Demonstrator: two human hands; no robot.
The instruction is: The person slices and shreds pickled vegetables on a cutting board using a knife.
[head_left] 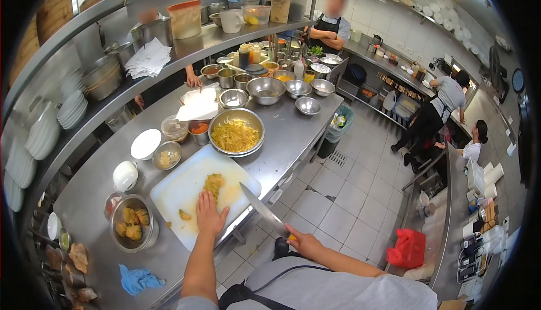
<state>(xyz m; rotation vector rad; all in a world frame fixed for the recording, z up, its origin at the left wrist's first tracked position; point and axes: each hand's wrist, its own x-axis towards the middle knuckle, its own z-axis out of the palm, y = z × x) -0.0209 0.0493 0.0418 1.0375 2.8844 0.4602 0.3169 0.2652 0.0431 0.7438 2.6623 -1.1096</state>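
Left of centre: left hand [211, 213] flattened beside coarse yellow heap [213, 184]. Lower centre: right hand [307, 245] grips tapering steel knife [262, 210].

The far edge of the cutting board [183, 183] is blocked by the large bowl [257, 122]; the near edge is crossed by the knife [265, 211]. Passage is afforded by bare tabletop [169, 260] between the board and the blue cloth [140, 279]. Far-side headroom is limited by the shelf [191, 60].
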